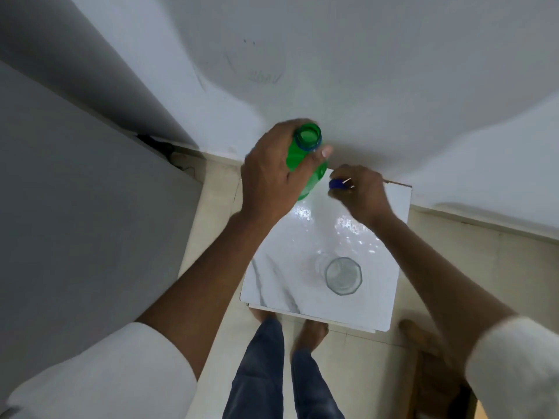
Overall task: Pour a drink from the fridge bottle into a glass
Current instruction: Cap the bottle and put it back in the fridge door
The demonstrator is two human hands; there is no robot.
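A: Gripping the green bottle (302, 164) around its upper body, the left hand (272, 173) has fingers and thumb wrapped tight; the mouth is open, its blue collar ring showing. The bottle sits near the far edge of the desk (284, 276), tilted a little toward the camera. Whether its base rests on the top I cannot tell.

B: Noted. Right hand (363, 192)?

A: Pinched on the blue cap (336, 184), just beside the bottle, low over the desk's far side. Something thin and pale sticks out past the cap; too small to identify.

B: Glass (343, 276)?

A: Clear, upright, on the near right part of the desk, well apart from both hands. It looks empty, though glare makes that uncertain. No pouring yet, by my reading.

B: Risks from here?

A: First, the bottle must travel, uncapped, to the glass; a jolt could slop liquid onto the desk. Second, the grip is high near the neck, so a full bottle may swing at the bottom and overshoot the rim. Third, the desk top is glossy, so a knock from the bottle could slide or tip the unsteadied glass. Fourth, the cap, if set near the edge, could roll to the floor (453, 237).

B: Mitigation?

A: Park the cap, steady the glass, tilt slowly.
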